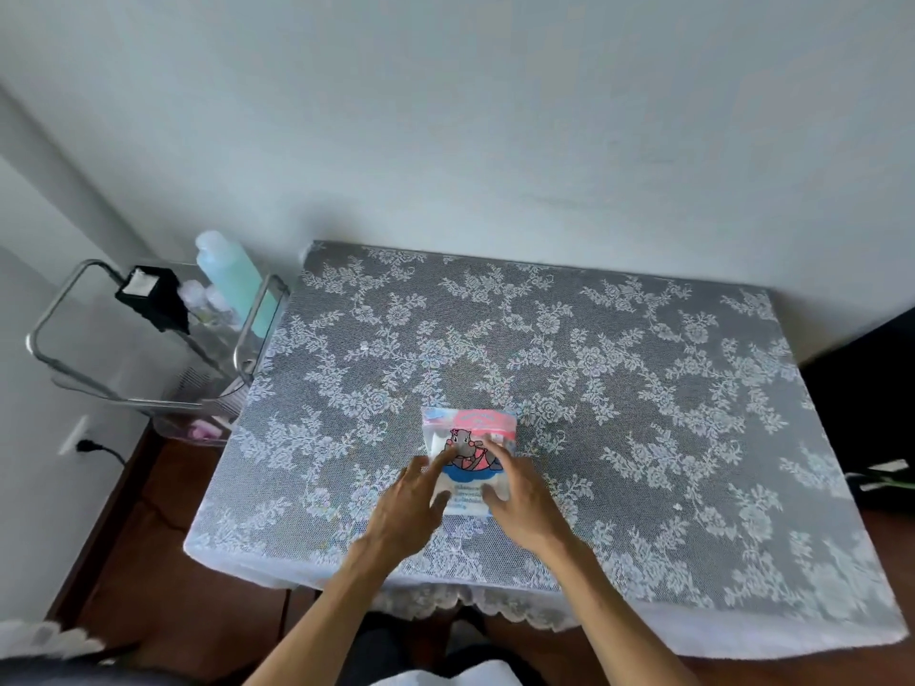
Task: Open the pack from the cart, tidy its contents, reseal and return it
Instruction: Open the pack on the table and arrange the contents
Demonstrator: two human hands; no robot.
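From the head view, we see the pack (468, 455) lying flat on the table (643, 388), just below the middle of the frame, its pink strip at the far edge. Our left hand (411, 507) lies on the pack's left side with straight fingers, the forefinger stretched onto the printed cartoon. Our right hand (515, 497) lies on its right side, fingers straight and spread, thumb on the near edge. Neither hand grasps anything; both rest flat on the pack. At the frame's left stands the cart (143, 339), touching the table's corner, with a green bottle (232, 282) and a black box (153, 294) on it.
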